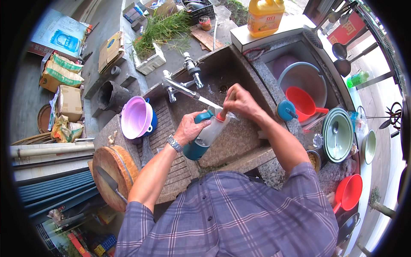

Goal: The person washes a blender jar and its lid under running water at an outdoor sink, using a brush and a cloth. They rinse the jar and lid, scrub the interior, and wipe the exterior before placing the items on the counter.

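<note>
Over the stone sink (pixel 239 145), my left hand (pixel 189 128) is closed around a clear water bottle (pixel 209 133) with a teal base and a teal carry loop. The bottle is tilted, its mouth up toward my right hand. My right hand (pixel 242 102) grips a thin-handled tool with a red part (pixel 221 116) at the bottle's mouth. The tool's far end is hidden, so its exact kind cannot be told. A metal faucet (pixel 182 88) points at the mouth, with a white streak between them, water or a tube. A teal lid (pixel 286 110) lies on the sink's right ledge.
Left of the sink sit a purple colander (pixel 138 116) and a round chopping board (pixel 109 165) with a cleaver (pixel 107 177). At right are a grey basin (pixel 306 77), a red dipper (pixel 299 103), green-rimmed bowls (pixel 338 132) and hanging ladles (pixel 339 51). A yellow jug (pixel 265 19) stands behind.
</note>
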